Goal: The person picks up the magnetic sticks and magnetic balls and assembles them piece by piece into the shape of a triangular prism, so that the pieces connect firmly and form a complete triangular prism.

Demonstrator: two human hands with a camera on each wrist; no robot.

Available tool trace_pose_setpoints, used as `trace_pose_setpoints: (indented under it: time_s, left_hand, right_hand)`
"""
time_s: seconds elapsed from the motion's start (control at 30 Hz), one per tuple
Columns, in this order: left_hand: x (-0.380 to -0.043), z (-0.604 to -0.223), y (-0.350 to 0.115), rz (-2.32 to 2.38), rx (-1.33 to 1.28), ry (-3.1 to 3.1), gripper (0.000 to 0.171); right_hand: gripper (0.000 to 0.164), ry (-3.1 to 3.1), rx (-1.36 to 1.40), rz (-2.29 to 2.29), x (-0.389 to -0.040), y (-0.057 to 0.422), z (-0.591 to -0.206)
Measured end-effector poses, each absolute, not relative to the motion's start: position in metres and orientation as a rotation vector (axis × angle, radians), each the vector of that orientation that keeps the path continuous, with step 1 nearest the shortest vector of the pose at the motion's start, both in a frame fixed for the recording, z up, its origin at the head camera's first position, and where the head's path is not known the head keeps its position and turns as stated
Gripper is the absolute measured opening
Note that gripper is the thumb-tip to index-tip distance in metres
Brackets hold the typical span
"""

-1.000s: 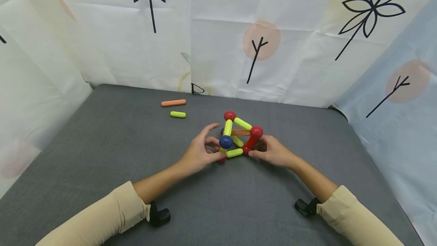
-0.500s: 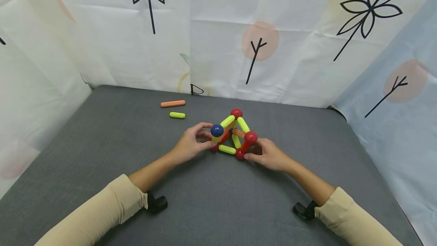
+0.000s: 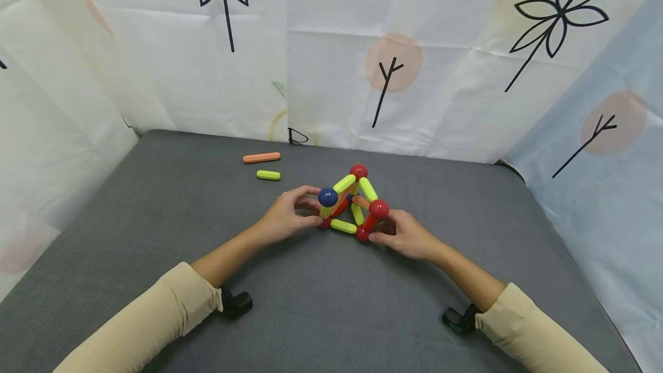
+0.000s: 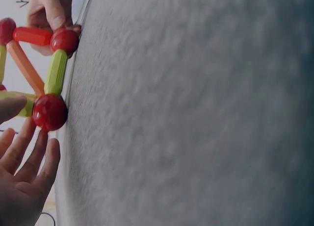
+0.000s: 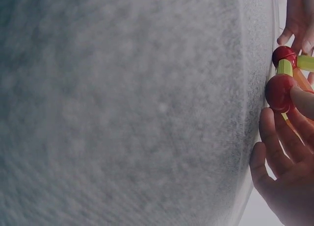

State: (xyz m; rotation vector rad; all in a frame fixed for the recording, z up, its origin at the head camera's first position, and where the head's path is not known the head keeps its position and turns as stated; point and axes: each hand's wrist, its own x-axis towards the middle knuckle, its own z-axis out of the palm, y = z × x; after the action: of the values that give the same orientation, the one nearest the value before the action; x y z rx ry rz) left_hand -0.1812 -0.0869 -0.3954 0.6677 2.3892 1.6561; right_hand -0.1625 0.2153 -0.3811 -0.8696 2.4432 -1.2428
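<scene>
A toy frame of balls and sticks [image 3: 344, 226] stands on the grey table in the head view. Red and blue balls join its yellow, red and orange sticks. My left hand [image 3: 284, 219] holds its lower left corner; in the left wrist view the thumb lies on a yellow stick, and fingertips touch the red ball [image 4: 50, 112]. At the lower right corner, my right hand [image 3: 411, 236] grips another red ball [image 5: 280, 92], thumb on one side and fingers behind. The blue ball [image 3: 328, 197] tops the left side, a red ball [image 3: 358, 172] the peak. The rear base is partly hidden.
Behind and left of the frame lie a loose orange stick [image 3: 261, 158] and a short yellow stick [image 3: 268, 175]. The grey table [image 3: 331, 315] ends at a patterned white cloth [image 3: 331, 85] at the back and sides.
Over the first half second the frame turned and shifted left, its blue ball moving left and its peak slightly right. Both hands moved along with it. Since then it has barely moved.
</scene>
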Motion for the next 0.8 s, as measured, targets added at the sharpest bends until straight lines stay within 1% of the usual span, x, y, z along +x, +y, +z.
trace_pose_setpoints:
  time_s: [0.23,0.4,0.63,0.8]
  left_hand:
    - [-0.191,-0.395,-0.102,1.654,0.754,2.254,0.048]
    - [-0.21,-0.39,-0.122,1.702,0.727,2.321,0.045]
    - [-0.243,-0.379,-0.155,1.734,0.396,2.642,0.039]
    - [-0.262,-0.376,-0.172,1.565,0.196,2.813,0.049]
  right_hand:
    - [0.041,2.395,-0.898,-1.26,-0.166,0.217,-0.381]
    - [0.039,2.363,-0.905,-1.255,-0.17,0.218,-0.381]
    - [0.033,2.327,-0.901,-1.255,-0.172,0.219,-0.38]
    - [0.031,2.315,-0.902,-1.263,-0.172,0.218,-0.379]
